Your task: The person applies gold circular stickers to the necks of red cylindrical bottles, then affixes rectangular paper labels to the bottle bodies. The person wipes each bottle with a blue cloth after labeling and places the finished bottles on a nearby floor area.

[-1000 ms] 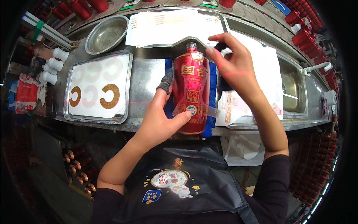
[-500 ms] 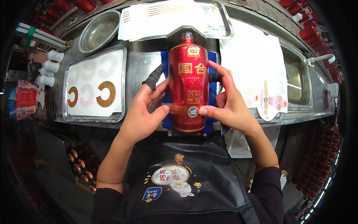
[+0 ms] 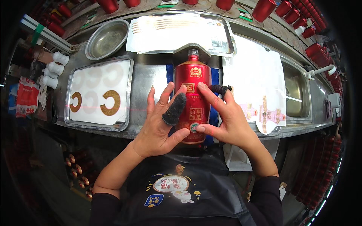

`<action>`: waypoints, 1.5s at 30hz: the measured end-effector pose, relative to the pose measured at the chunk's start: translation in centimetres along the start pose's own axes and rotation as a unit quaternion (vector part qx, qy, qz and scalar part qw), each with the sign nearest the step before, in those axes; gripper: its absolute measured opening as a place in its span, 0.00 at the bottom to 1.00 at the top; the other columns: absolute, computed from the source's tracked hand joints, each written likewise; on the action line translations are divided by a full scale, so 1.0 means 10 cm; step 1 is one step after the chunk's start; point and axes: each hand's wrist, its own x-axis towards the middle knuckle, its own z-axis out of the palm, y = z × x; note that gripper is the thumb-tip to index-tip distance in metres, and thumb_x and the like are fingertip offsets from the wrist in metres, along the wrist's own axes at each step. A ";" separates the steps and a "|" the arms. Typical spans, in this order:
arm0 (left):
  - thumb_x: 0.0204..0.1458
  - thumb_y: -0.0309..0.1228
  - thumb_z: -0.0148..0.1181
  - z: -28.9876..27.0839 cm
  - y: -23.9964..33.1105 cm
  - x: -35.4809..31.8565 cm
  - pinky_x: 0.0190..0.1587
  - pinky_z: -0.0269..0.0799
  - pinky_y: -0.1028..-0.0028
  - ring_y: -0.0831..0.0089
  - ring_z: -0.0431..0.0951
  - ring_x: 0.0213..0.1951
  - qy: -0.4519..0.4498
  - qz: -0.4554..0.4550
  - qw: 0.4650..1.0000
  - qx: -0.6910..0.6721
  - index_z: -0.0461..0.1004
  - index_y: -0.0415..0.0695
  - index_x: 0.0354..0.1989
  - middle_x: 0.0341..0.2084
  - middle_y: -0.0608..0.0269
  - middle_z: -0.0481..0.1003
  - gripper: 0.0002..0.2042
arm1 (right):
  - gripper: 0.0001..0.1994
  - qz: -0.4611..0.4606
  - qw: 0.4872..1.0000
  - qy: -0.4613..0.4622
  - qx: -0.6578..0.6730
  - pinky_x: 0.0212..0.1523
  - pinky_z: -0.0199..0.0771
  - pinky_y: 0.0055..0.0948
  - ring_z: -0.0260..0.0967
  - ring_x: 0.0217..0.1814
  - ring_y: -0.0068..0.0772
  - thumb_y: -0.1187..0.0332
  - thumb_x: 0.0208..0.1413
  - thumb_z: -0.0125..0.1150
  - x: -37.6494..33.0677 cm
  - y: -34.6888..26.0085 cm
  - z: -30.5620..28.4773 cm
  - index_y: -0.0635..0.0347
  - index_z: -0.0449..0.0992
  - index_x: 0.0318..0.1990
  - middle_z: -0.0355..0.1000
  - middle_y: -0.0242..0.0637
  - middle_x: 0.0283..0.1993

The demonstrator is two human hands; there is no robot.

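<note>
A red glass bottle [image 3: 184,104] with gold decals lies on its back, its neck pointing away from me and resting in a metal cradle [image 3: 205,55]. My left hand [image 3: 158,126] is open at the bottle's left side, fingers spread, with a black finger cot [image 3: 175,109] on one finger. Its index fingertip overlaps the upper gold character decal. From the right, my right hand [image 3: 230,122] lays its stretched index fingertip and thumb on the bottle, the thumb beside a round green-white sticker [image 3: 194,127]. Another black cot covers a finger of this hand.
On the left, a metal tray [image 3: 130,94] holds gold C-shaped decals on white paper. A steel bowl [image 3: 105,39] stands behind it. Decal sheets [image 3: 162,32] lie on a far tray, more white sheets [image 3: 252,79] at right beside a sink [image 3: 296,90]. Red bottles [image 3: 263,10] line the back.
My left hand has moved from the bottle's left edge onto its front, fingers spreading. My right index finger has come over onto the upper decal. The view has shifted slightly.
</note>
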 end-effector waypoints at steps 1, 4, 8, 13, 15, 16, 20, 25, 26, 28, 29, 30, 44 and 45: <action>0.59 0.45 0.60 0.00 -0.01 0.00 0.71 0.25 0.36 0.50 0.46 0.77 0.014 0.004 1.000 -0.008 0.54 0.52 0.76 0.75 0.55 0.56 0.37 | 0.46 -0.002 1.000 -0.001 -0.010 0.59 0.71 0.44 0.69 0.57 0.55 0.50 0.46 0.78 0.00 -0.01 -0.02 0.42 0.63 0.74 0.67 0.55 0.60; 0.58 0.46 0.61 0.00 -0.06 0.05 0.71 0.26 0.35 0.48 0.45 0.77 -0.012 0.011 1.000 0.021 0.53 0.52 0.77 0.75 0.54 0.55 0.39 | 0.46 0.056 0.997 -0.034 -0.029 0.56 0.72 0.44 0.69 0.53 0.55 0.49 0.46 0.76 0.03 -0.03 -0.05 0.40 0.62 0.74 0.68 0.55 0.57; 0.58 0.46 0.62 -0.03 -0.09 0.12 0.71 0.27 0.35 0.47 0.45 0.77 -0.036 0.002 0.999 0.008 0.52 0.51 0.77 0.75 0.52 0.54 0.40 | 0.46 -0.006 0.999 0.009 -0.048 0.51 0.73 0.44 0.69 0.49 0.57 0.47 0.47 0.75 0.09 -0.02 -0.03 0.37 0.61 0.75 0.67 0.56 0.51; 0.58 0.45 0.63 0.05 -0.13 0.08 0.71 0.30 0.35 0.45 0.42 0.78 0.042 0.026 0.997 -0.061 0.48 0.50 0.78 0.76 0.41 0.46 0.42 | 0.44 -0.044 0.998 0.039 -0.004 0.40 0.75 0.44 0.69 0.37 0.57 0.47 0.51 0.72 0.08 0.06 0.02 0.31 0.58 0.76 0.64 0.58 0.43; 0.58 0.39 0.64 0.09 -0.14 0.01 0.74 0.35 0.45 0.45 0.39 0.78 0.015 -0.013 0.987 -0.157 0.37 0.49 0.79 0.77 0.35 0.35 0.47 | 0.43 -0.059 0.996 0.050 0.049 0.44 0.75 0.44 0.69 0.42 0.58 0.50 0.52 0.72 0.07 0.09 0.04 0.35 0.58 0.76 0.65 0.60 0.50; 0.58 0.37 0.64 0.12 -0.17 0.01 0.75 0.36 0.48 0.46 0.37 0.78 0.013 -0.020 0.976 -0.214 0.34 0.48 0.79 0.77 0.35 0.33 0.48 | 0.42 -0.060 0.996 0.041 0.045 0.47 0.75 0.43 0.70 0.46 0.58 0.52 0.53 0.71 0.07 0.10 0.04 0.37 0.59 0.75 0.66 0.61 0.55; 0.57 0.32 0.64 0.21 -0.26 -0.02 0.76 0.36 0.57 0.48 0.35 0.78 0.004 -0.033 0.944 -0.329 0.28 0.47 0.79 0.77 0.37 0.30 0.52 | 0.38 -0.103 0.992 0.068 0.016 0.51 0.77 0.44 0.70 0.55 0.60 0.53 0.52 0.72 0.07 0.11 0.06 0.37 0.66 0.72 0.61 0.61 0.64; 0.55 0.33 0.66 0.19 -0.28 -0.03 0.75 0.38 0.49 0.40 0.43 0.77 0.027 0.029 0.974 -0.224 0.37 0.52 0.80 0.76 0.40 0.45 0.49 | 0.39 -0.092 0.993 0.072 0.016 0.50 0.78 0.43 0.70 0.57 0.61 0.51 0.48 0.75 0.07 0.06 0.05 0.35 0.68 0.71 0.61 0.62 0.64; 0.55 0.34 0.67 0.17 -0.28 -0.03 0.75 0.38 0.46 0.38 0.45 0.76 0.014 0.046 0.980 -0.191 0.40 0.53 0.80 0.76 0.42 0.48 0.48 | 0.39 -0.092 0.993 0.071 0.003 0.49 0.79 0.43 0.70 0.57 0.61 0.50 0.48 0.75 0.07 0.04 0.05 0.34 0.68 0.70 0.61 0.63 0.64; 0.54 0.35 0.67 0.14 -0.29 -0.02 0.74 0.39 0.42 0.35 0.48 0.75 0.004 0.056 0.985 -0.166 0.44 0.55 0.79 0.75 0.43 0.53 0.47 | 0.39 -0.079 0.995 0.064 -0.012 0.48 0.80 0.43 0.70 0.57 0.61 0.49 0.47 0.75 0.07 0.01 0.05 0.33 0.68 0.70 0.61 0.64 0.64; 0.54 0.36 0.68 0.13 -0.30 -0.02 0.74 0.39 0.41 0.34 0.49 0.74 0.007 0.048 0.984 -0.174 0.45 0.56 0.79 0.75 0.44 0.54 0.46 | 0.40 -0.075 0.995 0.061 -0.024 0.48 0.80 0.43 0.71 0.57 0.61 0.49 0.47 0.75 0.07 -0.01 0.05 0.33 0.68 0.70 0.61 0.65 0.64; 0.54 0.36 0.68 0.12 -0.30 -0.02 0.73 0.39 0.39 0.33 0.50 0.74 0.008 0.042 0.983 -0.178 0.47 0.57 0.79 0.74 0.45 0.55 0.45 | 0.39 -0.071 0.995 0.059 -0.027 0.47 0.80 0.43 0.71 0.57 0.62 0.49 0.47 0.75 0.07 -0.03 0.05 0.33 0.69 0.70 0.61 0.65 0.64; 0.57 0.35 0.64 0.12 -0.18 0.07 0.72 0.41 0.38 0.29 0.50 0.73 0.045 0.045 0.985 -0.161 0.52 0.53 0.77 0.74 0.49 0.57 0.39 | 0.41 -0.076 0.994 0.062 0.047 0.54 0.77 0.45 0.69 0.60 0.60 0.54 0.46 0.78 0.08 0.07 0.08 0.38 0.67 0.71 0.62 0.58 0.63; 0.57 0.36 0.64 0.11 -0.17 0.07 0.71 0.41 0.37 0.29 0.51 0.72 0.041 0.038 0.987 -0.150 0.53 0.52 0.77 0.74 0.50 0.57 0.39 | 0.41 -0.068 0.994 0.060 0.063 0.54 0.76 0.45 0.69 0.59 0.59 0.54 0.47 0.77 0.08 0.07 0.08 0.37 0.67 0.71 0.62 0.58 0.62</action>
